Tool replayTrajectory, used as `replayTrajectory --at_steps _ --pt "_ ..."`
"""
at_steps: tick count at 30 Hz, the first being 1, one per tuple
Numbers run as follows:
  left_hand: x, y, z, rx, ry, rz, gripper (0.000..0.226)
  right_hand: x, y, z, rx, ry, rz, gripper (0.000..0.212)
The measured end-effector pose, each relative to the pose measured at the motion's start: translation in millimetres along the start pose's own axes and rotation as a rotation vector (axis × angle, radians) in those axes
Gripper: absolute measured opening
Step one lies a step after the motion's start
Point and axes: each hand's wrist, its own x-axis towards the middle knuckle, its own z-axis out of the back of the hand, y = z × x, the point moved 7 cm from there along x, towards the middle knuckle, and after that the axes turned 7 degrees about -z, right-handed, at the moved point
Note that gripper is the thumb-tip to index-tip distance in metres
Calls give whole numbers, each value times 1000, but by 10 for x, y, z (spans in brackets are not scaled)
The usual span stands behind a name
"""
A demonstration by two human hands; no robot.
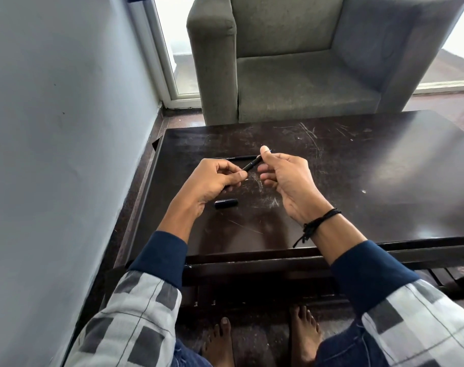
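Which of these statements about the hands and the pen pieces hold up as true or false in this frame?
1. The left hand and the right hand both pinch the slim black pen part. True.
2. The black cap is fitted on that part. False: it lies on the table beside the left hand.
3. A long black piece lies on the table beyond the hands. True.
4. The right wrist is bare. False: it wears a black cord band.

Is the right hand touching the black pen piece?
Touching. Head view: the right hand pinches the black pen piece at its far end; the left hand pinches the other.
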Motion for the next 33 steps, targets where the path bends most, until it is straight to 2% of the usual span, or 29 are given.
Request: replayTrajectory --at_steps 5,9,20,29,33 --pt "-29 -20 -98 -119 45 22 16 46 -39 -14 -51 -12 22 26" --pt "-41 -29 -136 -155 -3 31 17 50 -67 -19 -56 -6 17 32" --pt "-56 -11 -177 -247 -22 87 12 101 -92 -40 -34 45 16 23" --pt "-54 18 -184 -337 -3 128 18 37 -32 -82 -8 81 42 21" --pt "-48 28 -165 -306 -28 119 18 24 -48 -87 8 71 9 20"
